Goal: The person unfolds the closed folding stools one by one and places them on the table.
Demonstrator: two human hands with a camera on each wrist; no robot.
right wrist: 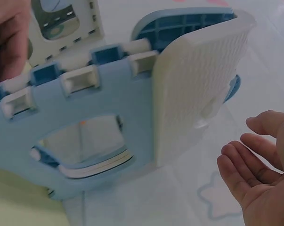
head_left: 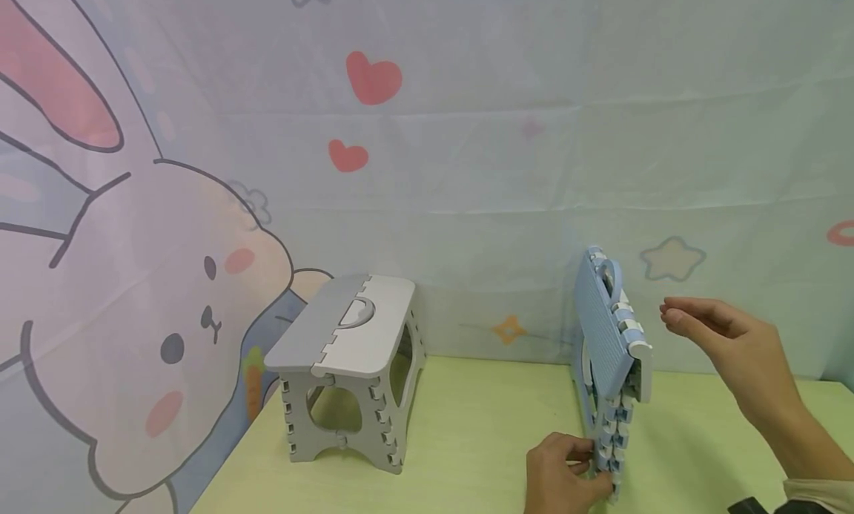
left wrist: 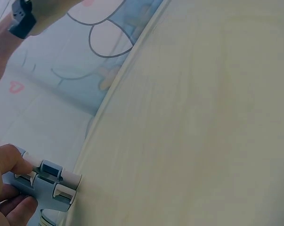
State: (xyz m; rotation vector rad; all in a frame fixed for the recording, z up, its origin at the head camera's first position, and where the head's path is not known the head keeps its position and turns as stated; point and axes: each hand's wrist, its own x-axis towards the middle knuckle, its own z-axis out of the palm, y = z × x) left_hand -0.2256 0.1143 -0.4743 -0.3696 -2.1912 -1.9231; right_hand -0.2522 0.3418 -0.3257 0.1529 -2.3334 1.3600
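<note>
A blue and white folding step stool [head_left: 603, 328] stands nearly folded flat on the right part of the table, its top panels hanging down on either side. My left hand [head_left: 563, 473] pinches the lower end of its hinged legs between thumb and fingers; the left wrist view shows the same grip on the hinge [left wrist: 52, 183]. To the right of the stool my right hand [head_left: 740, 351] is raised, apart from it, with fingers extended and nothing in them. In the right wrist view the white top panel [right wrist: 198, 84] faces this hand [right wrist: 262, 165].
A grey and white folding stool [head_left: 363, 336] stands unfolded on the left of the light green-yellow table [head_left: 480, 440]. Behind the table hangs a cloth backdrop [head_left: 480, 165] with a rabbit, hearts and stars.
</note>
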